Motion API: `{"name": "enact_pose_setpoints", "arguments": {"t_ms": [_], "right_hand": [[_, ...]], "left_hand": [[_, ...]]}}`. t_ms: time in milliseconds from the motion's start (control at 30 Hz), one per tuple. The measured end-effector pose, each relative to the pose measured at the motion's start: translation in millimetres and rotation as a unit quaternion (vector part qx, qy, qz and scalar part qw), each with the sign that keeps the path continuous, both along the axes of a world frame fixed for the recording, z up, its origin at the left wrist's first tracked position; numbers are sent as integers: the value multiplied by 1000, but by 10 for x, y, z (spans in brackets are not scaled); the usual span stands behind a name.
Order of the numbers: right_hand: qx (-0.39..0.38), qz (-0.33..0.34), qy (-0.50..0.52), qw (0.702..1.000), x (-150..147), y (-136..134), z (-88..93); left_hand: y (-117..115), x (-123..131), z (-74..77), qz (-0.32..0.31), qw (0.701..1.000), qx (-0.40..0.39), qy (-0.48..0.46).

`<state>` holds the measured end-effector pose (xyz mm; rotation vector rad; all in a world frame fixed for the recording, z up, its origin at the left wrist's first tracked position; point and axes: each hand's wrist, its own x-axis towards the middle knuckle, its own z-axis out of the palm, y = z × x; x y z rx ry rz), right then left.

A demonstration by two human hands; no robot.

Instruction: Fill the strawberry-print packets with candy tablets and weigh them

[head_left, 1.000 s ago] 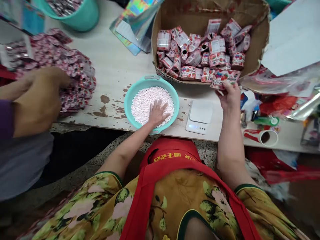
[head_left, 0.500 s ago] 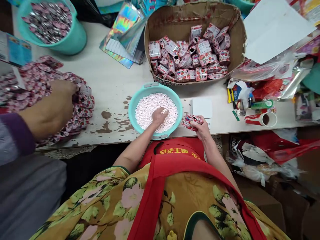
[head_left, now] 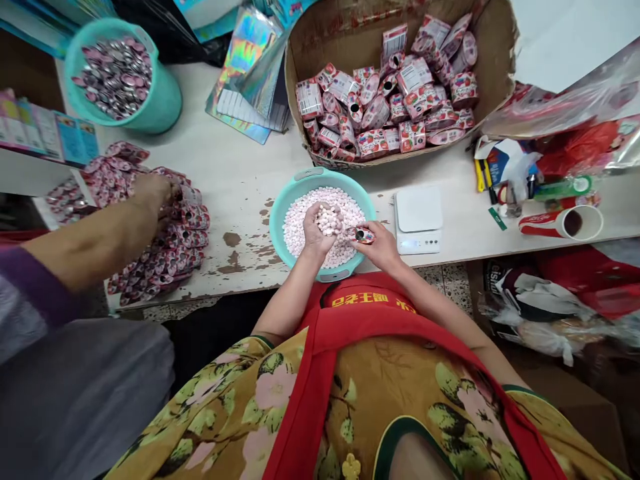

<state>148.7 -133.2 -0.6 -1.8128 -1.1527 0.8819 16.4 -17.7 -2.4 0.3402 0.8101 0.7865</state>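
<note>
A turquoise basin (head_left: 278, 212) on the table holds many small pale pink candies (head_left: 296, 227). My left hand (head_left: 316, 233), palm up over the basin, is cupped around a heap of these candies. My right hand (head_left: 383, 247) grips a small red printed container (head_left: 361, 235) at the basin's right side. A dark opening in the container faces up, close beside the fingers of my left hand.
A cardboard box (head_left: 500, 80) of similar containers stands behind the basin. To the right are a white scale (head_left: 419, 217) and a tipped paper cup (head_left: 555, 222). On the left, another person's hand (head_left: 155, 197) touches piled containers (head_left: 180, 257), near a turquoise bucket (head_left: 167, 100).
My left hand has turned palm up and lifted a handful of candies. My right hand has brought the container left to the basin. The view has shifted slightly.
</note>
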Motion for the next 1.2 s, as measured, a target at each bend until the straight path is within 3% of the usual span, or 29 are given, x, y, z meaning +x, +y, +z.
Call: {"name": "enact_pose_setpoints", "arguments": {"t_ms": [100, 333, 733, 1000, 1200], "right_hand": [[-37, 30, -60, 997, -129, 159, 12], [-108, 60, -116, 985, -305, 387, -25], [-133, 31, -140, 981, -302, 422, 58], [-118, 31, -142, 982, -308, 414, 41], [-113, 39, -144, 982, -311, 437, 4]], "left_hand": [[-53, 103, 91, 48, 996, 75, 23], [-43, 183, -17, 102, 977, 142, 124], [1, 289, -89, 118, 971, 126, 167], [-19, 258, -91, 106, 957, 177, 206], [-10, 273, -48, 111, 964, 166, 175]]}}
